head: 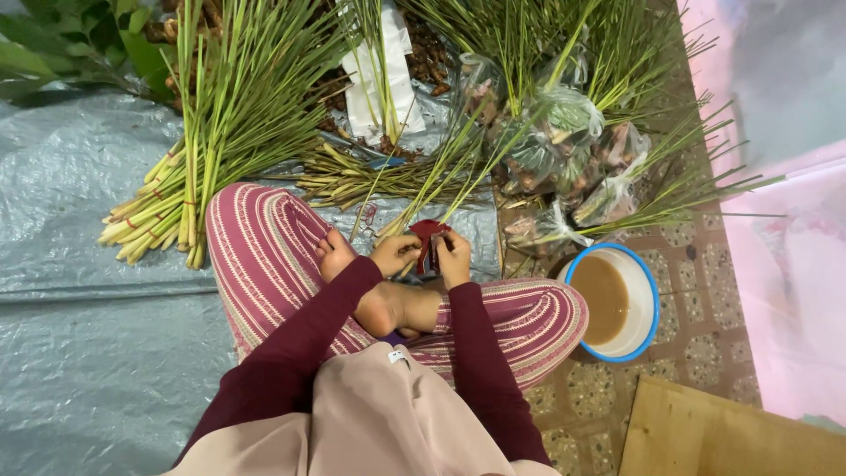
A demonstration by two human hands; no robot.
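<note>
Both hands [425, 254] pinching red band [428, 240], green stalks [441, 181] (long, thin)

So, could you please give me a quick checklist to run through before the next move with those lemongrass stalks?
1. Both hands on the work: left hand and right hand meet at the red band over the stalk ends. Ok.
2. Band fully around the stalks: hidden by the fingers. Cannot tell.
3. Stalks together: leafy tops fan out loosely. Not ok.
4. Tied lemongrass bundle lies apart on the grey tarp. Ok.
5. Blue-rimmed bowl of brown liquid stands upright beside the right knee, away from the hands. Ok.
</note>
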